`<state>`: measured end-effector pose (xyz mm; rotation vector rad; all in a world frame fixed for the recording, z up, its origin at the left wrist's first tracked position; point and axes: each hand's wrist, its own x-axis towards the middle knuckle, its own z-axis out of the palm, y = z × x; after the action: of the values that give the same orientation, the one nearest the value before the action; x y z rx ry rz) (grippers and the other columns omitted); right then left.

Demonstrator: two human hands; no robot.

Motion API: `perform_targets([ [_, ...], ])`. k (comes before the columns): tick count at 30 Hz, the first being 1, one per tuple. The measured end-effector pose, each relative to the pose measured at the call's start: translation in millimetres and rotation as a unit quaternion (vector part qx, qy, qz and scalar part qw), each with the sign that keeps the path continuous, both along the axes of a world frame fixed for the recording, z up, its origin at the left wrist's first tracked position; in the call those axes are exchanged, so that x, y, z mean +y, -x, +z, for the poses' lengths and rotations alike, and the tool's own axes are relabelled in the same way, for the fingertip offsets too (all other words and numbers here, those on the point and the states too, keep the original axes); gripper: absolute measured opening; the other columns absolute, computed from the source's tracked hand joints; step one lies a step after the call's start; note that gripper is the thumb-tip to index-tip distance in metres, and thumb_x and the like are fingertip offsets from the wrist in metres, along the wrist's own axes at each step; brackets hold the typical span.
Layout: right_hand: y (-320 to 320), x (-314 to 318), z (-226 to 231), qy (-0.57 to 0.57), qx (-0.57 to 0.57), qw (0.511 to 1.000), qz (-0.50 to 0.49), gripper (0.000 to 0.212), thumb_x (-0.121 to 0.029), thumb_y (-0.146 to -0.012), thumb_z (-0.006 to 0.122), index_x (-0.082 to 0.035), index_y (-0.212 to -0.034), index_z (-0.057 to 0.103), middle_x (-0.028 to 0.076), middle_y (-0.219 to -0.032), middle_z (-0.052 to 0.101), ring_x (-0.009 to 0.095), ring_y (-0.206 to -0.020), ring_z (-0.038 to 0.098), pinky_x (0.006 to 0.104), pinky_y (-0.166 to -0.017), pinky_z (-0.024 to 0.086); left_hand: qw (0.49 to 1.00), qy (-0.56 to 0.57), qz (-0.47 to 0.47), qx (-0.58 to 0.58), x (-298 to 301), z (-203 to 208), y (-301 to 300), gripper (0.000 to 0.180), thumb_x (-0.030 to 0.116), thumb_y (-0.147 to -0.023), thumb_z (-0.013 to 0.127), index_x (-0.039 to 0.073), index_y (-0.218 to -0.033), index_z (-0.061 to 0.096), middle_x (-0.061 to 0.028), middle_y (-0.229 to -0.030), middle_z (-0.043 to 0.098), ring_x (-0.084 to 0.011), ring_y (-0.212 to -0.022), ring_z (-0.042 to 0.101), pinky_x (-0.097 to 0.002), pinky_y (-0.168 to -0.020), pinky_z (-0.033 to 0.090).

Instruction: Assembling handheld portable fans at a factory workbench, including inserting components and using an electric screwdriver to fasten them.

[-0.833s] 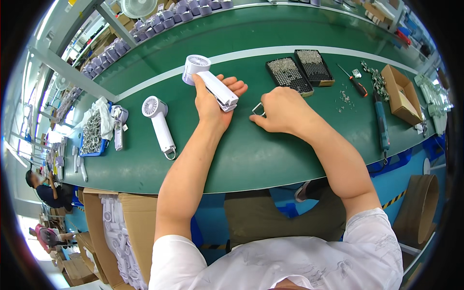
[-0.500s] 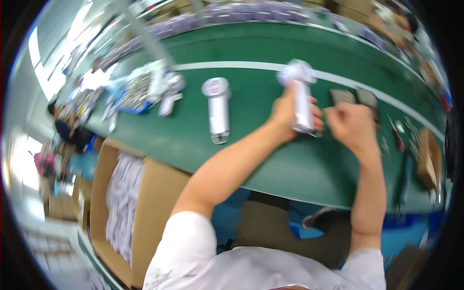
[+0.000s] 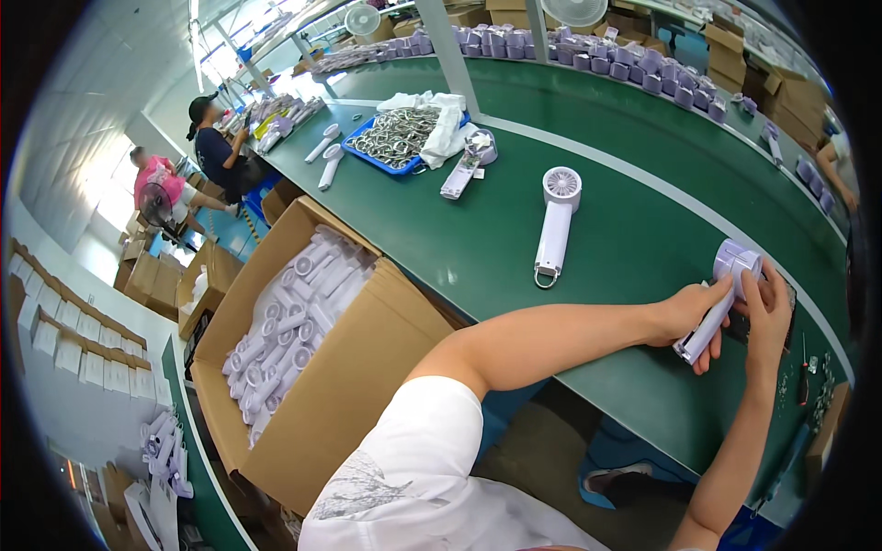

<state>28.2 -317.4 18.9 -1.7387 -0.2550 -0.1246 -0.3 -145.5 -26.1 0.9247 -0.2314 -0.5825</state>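
Note:
A lavender handheld fan (image 3: 700, 336) is held at the right side of the green bench, its round head pointing away from me. My left hand (image 3: 684, 314) is closed round the handle. With its fingers, my right hand (image 3: 768, 317) grips the fan just below the head. Left of my hands lies another handheld fan (image 3: 555, 230), with a round grille and a metal loop at its handle end. Farther left, an opened fan (image 3: 462, 174) shows its inside next to a blue tray (image 3: 395, 165) of metal rings.
A carton (image 3: 344, 381) full of lavender fan parts stands at the bench's left edge. Beyond my right hand lie a screwdriver (image 3: 804, 375) and small metal pieces. Rows of purple parts (image 3: 588, 61) line the far side. A person (image 3: 219, 151) sits at far left.
The view has swung left, so the hands and fan appear farther right. My right hand, a fist apart from the fan before, is now on the fan near its head.

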Motion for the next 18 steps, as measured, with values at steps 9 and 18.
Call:
perform_targets([
  [9,-1.9,0.6,-2.7,-0.011,0.013,1.0,0.005,0.052,-0.017,-0.094,0.074,0.005,-0.137,0.054,0.012,-0.11,0.07,0.014,-0.095,0.066,0.0256,-0.078,0.054,1.0,-0.021,0.01,0.004,-0.4,-0.3,1.9,0.071,0.065,-0.104,0.03,-0.004,-0.103,0.048,-0.0213,-0.066,0.064,-0.032,-0.051,0.069,-0.0409,-0.043,0.059],
  [18,-4.2,0.1,-5.6,-0.015,0.005,1.0,0.0,0.051,-0.014,-0.092,0.075,0.005,-0.135,0.054,0.012,-0.111,0.07,0.015,-0.097,0.067,0.0259,-0.079,0.054,0.999,-0.036,0.004,-0.008,2.2,2.1,2.7,0.073,0.067,-0.103,0.03,-0.005,-0.103,0.048,-0.0226,-0.068,0.065,-0.0332,-0.053,0.07,-0.0404,-0.045,0.06],
])
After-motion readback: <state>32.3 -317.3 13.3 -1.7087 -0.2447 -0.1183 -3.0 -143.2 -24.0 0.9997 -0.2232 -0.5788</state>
